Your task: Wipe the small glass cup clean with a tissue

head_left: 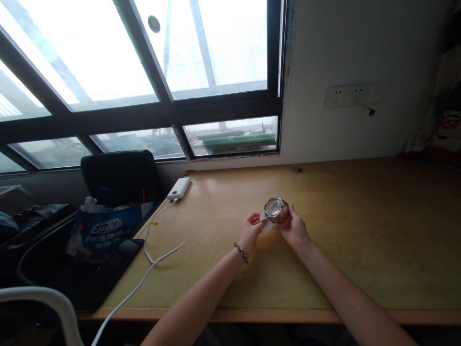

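Observation:
Above the middle of the wooden table, my right hand (294, 227) is wrapped around the side of a small round glass jar (274, 208) with a shiny, silvery rim. Its mouth is tilted toward me, and I cannot make out anything inside. On the jar's left, my left hand (252, 228) has its fingers closed on a whitish piece that looks like tissue (267, 226), pressed against the jar's lower left side. A beaded bracelet circles my left wrist. The jar's far side and base are hidden.
On the table (360, 240), a white power bank (179, 188) lies at the left edge with a white cable (151, 262) trailing forward. A black chair (120, 175) and a blue bag (104, 230) stand left. Wall sockets (355, 95) are behind.

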`<state>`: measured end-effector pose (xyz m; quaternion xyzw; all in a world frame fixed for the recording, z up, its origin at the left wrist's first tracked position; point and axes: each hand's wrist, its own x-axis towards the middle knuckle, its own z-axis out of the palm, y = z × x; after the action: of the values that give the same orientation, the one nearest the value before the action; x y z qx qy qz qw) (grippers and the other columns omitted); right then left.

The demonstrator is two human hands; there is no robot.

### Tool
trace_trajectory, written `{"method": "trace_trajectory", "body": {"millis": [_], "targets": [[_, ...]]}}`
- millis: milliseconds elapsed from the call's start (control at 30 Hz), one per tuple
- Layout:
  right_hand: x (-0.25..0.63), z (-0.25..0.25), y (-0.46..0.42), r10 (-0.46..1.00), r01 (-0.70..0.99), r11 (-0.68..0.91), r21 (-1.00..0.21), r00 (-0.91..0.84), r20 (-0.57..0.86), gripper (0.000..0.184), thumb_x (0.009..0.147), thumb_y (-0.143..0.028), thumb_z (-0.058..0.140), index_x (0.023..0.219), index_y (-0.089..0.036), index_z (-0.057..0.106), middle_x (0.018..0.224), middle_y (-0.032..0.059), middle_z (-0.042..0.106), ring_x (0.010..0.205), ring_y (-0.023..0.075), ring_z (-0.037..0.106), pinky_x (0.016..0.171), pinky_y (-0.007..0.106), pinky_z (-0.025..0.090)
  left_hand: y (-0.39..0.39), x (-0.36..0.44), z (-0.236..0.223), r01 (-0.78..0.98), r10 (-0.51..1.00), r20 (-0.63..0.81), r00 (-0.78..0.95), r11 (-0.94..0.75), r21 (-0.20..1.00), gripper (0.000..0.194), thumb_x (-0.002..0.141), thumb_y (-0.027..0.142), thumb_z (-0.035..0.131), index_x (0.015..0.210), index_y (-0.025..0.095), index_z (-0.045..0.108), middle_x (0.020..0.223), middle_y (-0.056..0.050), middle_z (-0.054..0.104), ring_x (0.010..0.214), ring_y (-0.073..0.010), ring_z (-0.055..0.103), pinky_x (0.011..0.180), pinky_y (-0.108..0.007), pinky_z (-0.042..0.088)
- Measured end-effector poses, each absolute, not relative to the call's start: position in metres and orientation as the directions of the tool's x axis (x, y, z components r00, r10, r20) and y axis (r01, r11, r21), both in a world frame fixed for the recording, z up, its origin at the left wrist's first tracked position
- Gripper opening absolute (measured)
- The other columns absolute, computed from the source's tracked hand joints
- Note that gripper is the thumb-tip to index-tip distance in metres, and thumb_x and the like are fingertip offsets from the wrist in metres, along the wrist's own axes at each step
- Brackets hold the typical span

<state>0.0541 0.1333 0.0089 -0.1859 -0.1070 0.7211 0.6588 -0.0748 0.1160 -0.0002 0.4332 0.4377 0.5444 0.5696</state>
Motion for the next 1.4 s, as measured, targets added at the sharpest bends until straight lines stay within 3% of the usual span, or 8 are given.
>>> {"method": "trace_trajectory", "body": {"millis": [167, 300, 400, 533, 667, 900, 1100, 1400], "targets": [[0.053, 0.007, 0.132, 0.989, -0.91, -0.105, -0.402, -0.054, -0.136, 0.028, 0.08, -0.03, 0.047, 0.056, -0.017, 0.053, 0.049, -0.0028, 0.054, 0.047, 0.0095, 0.051, 0.053, 0.023, 0.044, 0.102, -0.062, 0.001, 0.03, 0.974, 0.201, 0.106, -0.205, 0.978, 0.019, 0.064, 0.031, 0.062, 0.067, 0.013, 0.057, 0.065, -0.003, 0.06, 0.061, -0.0122, 0.055, 0.057, -0.023, 0.044], [0.045, 0.006, 0.127, 0.985, -0.879, -0.118, -0.463, -0.046, -0.164, 0.029, 0.079, -0.031, 0.048, 0.054, -0.017, 0.052, 0.05, -0.0011, 0.057, 0.049, 0.0109, 0.053, 0.055, 0.024, 0.045, 0.095, -0.06, 0.002, 0.334, 0.895, 0.427, 0.128, -0.445, 0.831, 0.01, 0.071, 0.023, 0.056, 0.071, 0.016, 0.062, 0.072, -0.005, 0.062, 0.064, -0.0124, 0.055, 0.06, -0.023, 0.045], [0.044, 0.008, 0.125, 0.984, -0.884, -0.127, -0.449, -0.055, -0.169, 0.029, 0.08, -0.03, 0.046, 0.055, -0.017, 0.053, 0.05, -0.001, 0.058, 0.049, 0.011, 0.053, 0.057, 0.025, 0.045, 0.094, -0.062, 0.006, 0.399, 0.851, 0.507, 0.135, -0.515, 0.758, 0.011, 0.073, 0.019, 0.052, 0.073, 0.018, 0.063, 0.075, -0.004, 0.062, 0.065, -0.0116, 0.056, 0.061, -0.023, 0.046], [0.046, 0.011, 0.126, 0.989, -0.893, -0.114, -0.436, -0.06, -0.136, 0.028, 0.08, -0.03, 0.046, 0.057, -0.017, 0.053, 0.053, -0.0007, 0.058, 0.051, 0.0108, 0.053, 0.058, 0.025, 0.045, 0.093, -0.063, 0.01, 0.392, 0.845, 0.532, 0.05, -0.506, 0.768, 0.008, 0.072, 0.019, 0.053, 0.072, 0.018, 0.06, 0.074, -0.003, 0.062, 0.065, -0.011, 0.056, 0.059, -0.021, 0.047], [0.045, 0.009, 0.126, 0.993, -0.849, -0.069, -0.524, -0.008, -0.118, 0.027, 0.077, -0.033, 0.051, 0.054, -0.017, 0.05, 0.051, -0.0017, 0.055, 0.05, 0.0107, 0.051, 0.055, 0.024, 0.043, 0.093, -0.063, 0.009, 0.43, 0.83, 0.557, 0.011, -0.507, 0.747, 0.008, 0.073, 0.021, 0.051, 0.072, 0.017, 0.059, 0.07, -0.003, 0.059, 0.063, -0.0105, 0.055, 0.058, -0.021, 0.046], [0.034, 0.006, 0.116, 0.997, -0.681, -0.001, -0.733, 0.058, -0.055, 0.029, 0.072, -0.043, 0.054, 0.058, -0.018, 0.047, 0.05, -0.0043, 0.049, 0.045, 0.0089, 0.043, 0.045, 0.021, 0.035, 0.088, -0.062, 0.007, 0.508, 0.752, 0.628, 0.197, -0.627, 0.591, 0.016, 0.078, 0.02, 0.044, 0.079, 0.018, 0.06, 0.075, -0.005, 0.057, 0.067, -0.0119, 0.052, 0.063, -0.023, 0.043], [0.032, 0.002, 0.113, 0.991, -0.501, 0.101, -0.86, 0.131, 0.04, 0.02, 0.072, -0.037, 0.054, 0.066, -0.018, 0.054, 0.058, -0.0038, 0.053, 0.052, 0.0095, 0.045, 0.05, 0.02, 0.035, 0.088, -0.066, 0.02, 0.468, 0.78, 0.603, 0.17, -0.602, 0.647, 0.02, 0.079, 0.024, 0.043, 0.087, 0.02, 0.061, 0.082, -0.007, 0.056, 0.076, -0.0153, 0.051, 0.07, -0.026, 0.042], [0.032, 0.005, 0.102, 0.976, -0.224, 0.202, -0.953, 0.13, 0.176, 0.02, 0.076, -0.035, 0.049, 0.067, -0.018, 0.057, 0.059, -0.0016, 0.056, 0.054, 0.0117, 0.046, 0.048, 0.021, 0.033, 0.094, -0.068, 0.028, 0.469, 0.878, 0.479, -0.025, -0.413, 0.781, 0.016, 0.072, 0.033, 0.054, 0.074, 0.019, 0.063, 0.073, -0.003, 0.052, 0.068, -0.0127, 0.048, 0.062, -0.023, 0.038]]}}
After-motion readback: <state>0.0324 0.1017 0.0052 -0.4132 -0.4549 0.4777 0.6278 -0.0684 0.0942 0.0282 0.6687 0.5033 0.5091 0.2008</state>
